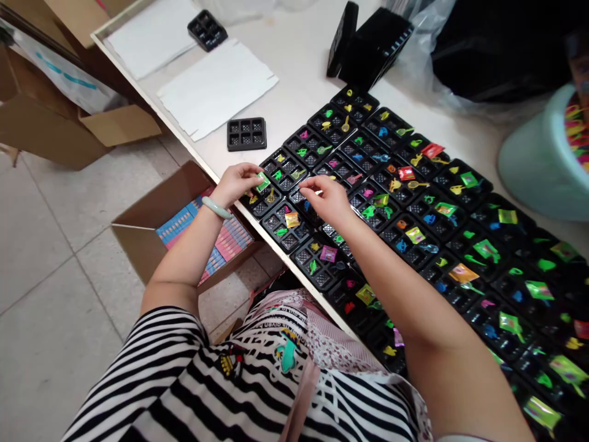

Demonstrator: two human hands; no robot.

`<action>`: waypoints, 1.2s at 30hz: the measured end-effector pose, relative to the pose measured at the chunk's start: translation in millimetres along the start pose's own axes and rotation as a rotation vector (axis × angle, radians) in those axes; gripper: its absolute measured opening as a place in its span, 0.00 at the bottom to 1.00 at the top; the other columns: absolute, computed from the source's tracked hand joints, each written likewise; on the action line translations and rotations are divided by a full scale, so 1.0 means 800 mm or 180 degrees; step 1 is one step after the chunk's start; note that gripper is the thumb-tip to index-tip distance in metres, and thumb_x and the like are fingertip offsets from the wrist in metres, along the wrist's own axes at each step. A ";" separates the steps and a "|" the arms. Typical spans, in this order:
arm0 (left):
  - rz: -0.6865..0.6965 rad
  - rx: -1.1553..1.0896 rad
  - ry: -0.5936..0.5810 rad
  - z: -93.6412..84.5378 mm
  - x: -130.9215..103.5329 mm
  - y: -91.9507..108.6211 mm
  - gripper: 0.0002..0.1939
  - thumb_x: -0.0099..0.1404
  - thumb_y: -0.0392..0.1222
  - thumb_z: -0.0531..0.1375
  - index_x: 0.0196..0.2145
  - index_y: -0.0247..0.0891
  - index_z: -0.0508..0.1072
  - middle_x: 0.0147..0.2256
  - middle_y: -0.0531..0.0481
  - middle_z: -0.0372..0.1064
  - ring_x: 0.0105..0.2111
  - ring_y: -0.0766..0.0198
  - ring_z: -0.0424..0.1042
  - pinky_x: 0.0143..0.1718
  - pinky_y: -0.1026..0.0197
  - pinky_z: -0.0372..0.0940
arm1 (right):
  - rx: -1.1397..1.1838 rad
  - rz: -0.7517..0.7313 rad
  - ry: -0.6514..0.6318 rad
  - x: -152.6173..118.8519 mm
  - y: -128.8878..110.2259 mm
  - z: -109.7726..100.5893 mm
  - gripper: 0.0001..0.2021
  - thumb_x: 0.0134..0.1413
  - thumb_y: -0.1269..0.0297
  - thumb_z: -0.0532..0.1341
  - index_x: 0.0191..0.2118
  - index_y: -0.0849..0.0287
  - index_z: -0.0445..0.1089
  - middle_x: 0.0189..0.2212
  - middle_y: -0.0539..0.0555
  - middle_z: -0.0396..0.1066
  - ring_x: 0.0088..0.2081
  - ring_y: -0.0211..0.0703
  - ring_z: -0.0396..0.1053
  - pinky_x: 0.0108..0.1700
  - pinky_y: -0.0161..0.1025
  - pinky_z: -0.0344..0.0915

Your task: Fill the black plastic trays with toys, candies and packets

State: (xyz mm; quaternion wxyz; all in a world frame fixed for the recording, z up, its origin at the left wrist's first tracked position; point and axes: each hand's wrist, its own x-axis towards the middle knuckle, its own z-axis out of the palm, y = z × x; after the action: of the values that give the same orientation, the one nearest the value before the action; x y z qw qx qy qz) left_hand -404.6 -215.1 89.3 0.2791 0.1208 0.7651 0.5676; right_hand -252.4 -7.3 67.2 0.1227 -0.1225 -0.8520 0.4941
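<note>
My left hand [238,183], with a pale bangle at the wrist, pinches a small green packet [263,182] over a black compartment tray [260,205] at the near left corner of the tray rows. My right hand [329,199] hovers over the trays just to the right, its thumb and fingertips drawn together. Whether anything small sits between them I cannot make out. Close below lies a tray with an orange packet [291,219], and beside it one with a purple packet [328,253]. Small coloured plastic pieces lie in the compartments.
An unfilled black tray [246,134] lies beyond my left hand, near white sheets [216,89]. Stacked black trays [375,49] stand at the back. A pale bucket [543,153] of colourful pieces is at right. Below the table edge sits an open carton [138,245] of blue and pink items.
</note>
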 end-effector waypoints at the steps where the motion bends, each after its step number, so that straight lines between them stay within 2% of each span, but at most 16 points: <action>1: 0.0047 0.0137 0.0037 0.000 0.002 -0.002 0.11 0.49 0.32 0.71 0.31 0.35 0.76 0.24 0.55 0.69 0.23 0.68 0.66 0.26 0.65 0.62 | 0.0095 0.0015 0.0007 0.002 -0.004 0.004 0.07 0.59 0.59 0.63 0.38 0.54 0.77 0.39 0.54 0.77 0.40 0.47 0.72 0.48 0.48 0.71; 4: 0.0160 0.0692 0.0007 -0.001 0.008 -0.006 0.09 0.48 0.33 0.71 0.29 0.36 0.76 0.24 0.53 0.70 0.27 0.65 0.66 0.31 0.62 0.63 | 0.0225 0.0102 0.0081 0.001 -0.006 0.004 0.08 0.59 0.59 0.63 0.38 0.55 0.77 0.39 0.54 0.77 0.40 0.47 0.72 0.49 0.48 0.70; 7: 0.0374 0.1121 0.0053 -0.004 0.008 -0.006 0.10 0.48 0.31 0.71 0.30 0.36 0.77 0.30 0.50 0.71 0.33 0.61 0.68 0.40 0.58 0.66 | 0.0278 0.0224 0.0158 -0.009 0.005 -0.012 0.07 0.57 0.60 0.63 0.37 0.55 0.77 0.38 0.54 0.78 0.39 0.47 0.73 0.49 0.49 0.70; 9: 0.0564 0.1039 0.0332 -0.005 0.009 -0.003 0.13 0.49 0.29 0.68 0.34 0.38 0.76 0.35 0.49 0.71 0.37 0.60 0.69 0.44 0.57 0.67 | 0.0333 0.0328 0.0260 -0.018 0.018 -0.026 0.08 0.56 0.59 0.63 0.38 0.55 0.77 0.39 0.55 0.78 0.40 0.47 0.73 0.49 0.49 0.71; 12: 0.0563 0.0312 0.0523 0.003 0.017 0.002 0.18 0.53 0.25 0.61 0.41 0.40 0.72 0.42 0.48 0.71 0.40 0.61 0.71 0.45 0.58 0.69 | 0.0447 0.0554 0.0531 -0.026 0.039 -0.046 0.11 0.57 0.55 0.63 0.41 0.54 0.76 0.40 0.55 0.78 0.41 0.47 0.74 0.47 0.49 0.72; 16: 0.0255 -0.0493 0.0056 0.036 0.043 0.014 0.23 0.52 0.22 0.56 0.45 0.38 0.68 0.39 0.50 0.71 0.39 0.63 0.76 0.44 0.60 0.69 | 0.0624 0.0755 0.0738 -0.032 0.054 -0.061 0.15 0.56 0.49 0.64 0.42 0.53 0.76 0.39 0.54 0.77 0.39 0.46 0.75 0.42 0.47 0.73; 22: 0.0344 -0.0535 -0.0480 0.083 0.089 0.036 0.21 0.51 0.20 0.55 0.41 0.35 0.71 0.35 0.51 0.75 0.37 0.65 0.75 0.43 0.62 0.65 | 0.0795 0.0878 0.0647 -0.060 0.051 -0.072 0.17 0.52 0.45 0.66 0.39 0.53 0.76 0.37 0.54 0.78 0.38 0.47 0.75 0.42 0.49 0.74; 26: 0.0582 -0.0165 -0.0562 0.095 0.109 0.043 0.22 0.46 0.16 0.54 0.36 0.34 0.73 0.34 0.53 0.73 0.37 0.65 0.72 0.46 0.62 0.65 | 0.0892 0.1028 0.0791 -0.086 0.052 -0.089 0.18 0.48 0.44 0.68 0.38 0.53 0.76 0.36 0.54 0.78 0.37 0.48 0.75 0.41 0.48 0.74; 29: 0.0522 0.0131 -0.0648 0.094 0.116 0.044 0.24 0.43 0.16 0.53 0.34 0.34 0.74 0.33 0.53 0.73 0.36 0.65 0.71 0.47 0.61 0.65 | 0.0904 0.1086 0.0888 -0.108 0.056 -0.107 0.18 0.49 0.44 0.68 0.38 0.53 0.77 0.35 0.54 0.78 0.36 0.48 0.76 0.40 0.48 0.74; 32: 0.0530 0.0248 -0.0430 0.086 0.117 0.048 0.22 0.45 0.17 0.53 0.34 0.34 0.74 0.33 0.52 0.73 0.36 0.64 0.72 0.47 0.60 0.65 | 0.0864 0.1143 0.1084 -0.134 0.064 -0.130 0.17 0.50 0.46 0.68 0.38 0.53 0.77 0.36 0.55 0.78 0.36 0.48 0.76 0.38 0.47 0.74; 36: 0.0672 0.0648 0.0363 0.084 0.099 0.076 0.15 0.51 0.19 0.56 0.30 0.37 0.73 0.31 0.54 0.73 0.38 0.63 0.73 0.50 0.60 0.66 | 0.0754 0.1252 0.1704 -0.180 0.075 -0.182 0.17 0.50 0.46 0.69 0.40 0.52 0.78 0.37 0.55 0.79 0.36 0.47 0.76 0.36 0.44 0.74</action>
State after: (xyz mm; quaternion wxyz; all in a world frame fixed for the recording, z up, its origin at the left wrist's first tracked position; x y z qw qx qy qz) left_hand -439.1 -101.7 110.1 0.1602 0.1958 0.8164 0.5191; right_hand -63.7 92.1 72.6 0.2575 -0.3944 -0.6865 0.5540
